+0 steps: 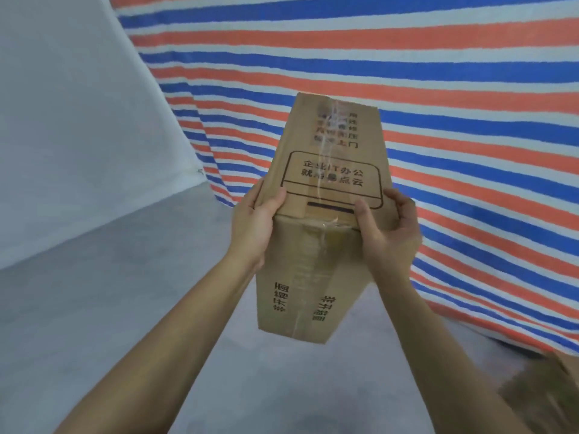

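A sealed cardboard box (326,195), printed with dark characters and taped along its middle seam, is held in the air above a grey floor (125,308). The left hand (253,227) grips its left edge, thumb on the upper face. The right hand (388,233) grips its right edge, thumb likewise on top. A striped red, white and blue tarpaulin (470,89) hangs behind. Another cardboard piece (545,393) lies blurred at lower right.

Grey floor (141,308): a blurred brown cardboard piece (545,393) lies at 4 o'clock; a striped tarpaulin (488,308) meets the floor toward 3 o'clock.
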### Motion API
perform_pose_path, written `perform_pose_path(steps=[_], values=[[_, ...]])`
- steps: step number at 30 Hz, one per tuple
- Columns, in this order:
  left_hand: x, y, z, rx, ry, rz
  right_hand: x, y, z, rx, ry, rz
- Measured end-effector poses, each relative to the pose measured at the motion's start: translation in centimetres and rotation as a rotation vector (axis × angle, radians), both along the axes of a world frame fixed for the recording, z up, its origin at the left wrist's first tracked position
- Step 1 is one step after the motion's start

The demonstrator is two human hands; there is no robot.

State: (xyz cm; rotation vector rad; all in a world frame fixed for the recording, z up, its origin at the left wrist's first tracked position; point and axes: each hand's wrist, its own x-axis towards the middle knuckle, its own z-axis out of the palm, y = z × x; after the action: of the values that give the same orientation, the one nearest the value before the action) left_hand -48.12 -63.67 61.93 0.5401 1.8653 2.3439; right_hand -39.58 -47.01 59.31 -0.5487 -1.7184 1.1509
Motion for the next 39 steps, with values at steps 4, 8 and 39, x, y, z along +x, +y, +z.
perform_pose_path(steps=[4,8,39], values=[[-8.0,-6.4,0.0,-0.037,0.014,0.108,-9.9,-5.4,-1.6,-0.027,0.015,0.144],[-16.2,-11.9,-1.2,-0.063,0.027,0.245,-20.1,-10.2,-3.4,-0.033,0.040,0.296],[-68.2,-66.2,-7.2,-0.025,-0.218,1.151,-87.6,-66.8,-6.9,-0.026,-0.156,1.200]])
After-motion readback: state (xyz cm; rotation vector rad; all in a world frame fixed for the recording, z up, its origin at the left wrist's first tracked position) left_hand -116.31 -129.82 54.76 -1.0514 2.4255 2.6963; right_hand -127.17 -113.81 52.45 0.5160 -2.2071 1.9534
